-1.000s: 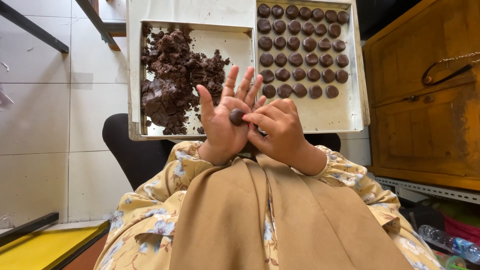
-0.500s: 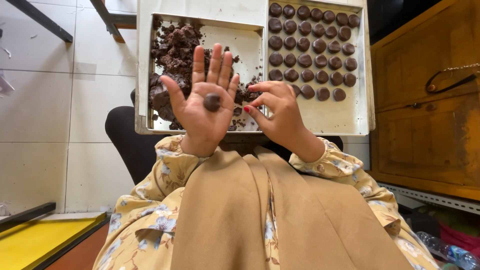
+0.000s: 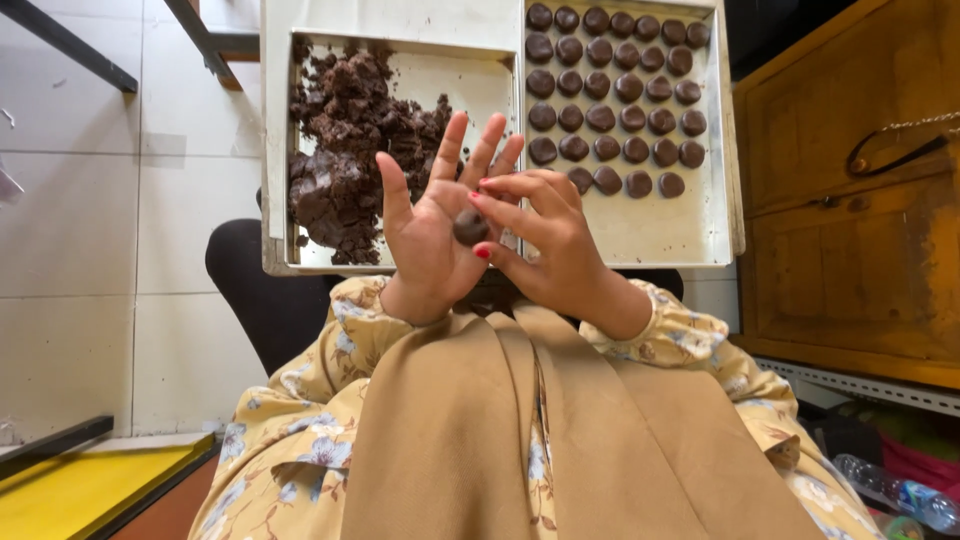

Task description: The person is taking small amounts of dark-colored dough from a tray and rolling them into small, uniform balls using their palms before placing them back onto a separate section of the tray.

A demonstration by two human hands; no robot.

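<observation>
wooden cabinet [image 3: 850,200] at right | black chair [image 3: 265,300] under the trays | pale tiled floor [image 3: 90,230] at left | yellow board [image 3: 80,485] lower left | plastic bottle [image 3: 900,495] lower right
</observation>
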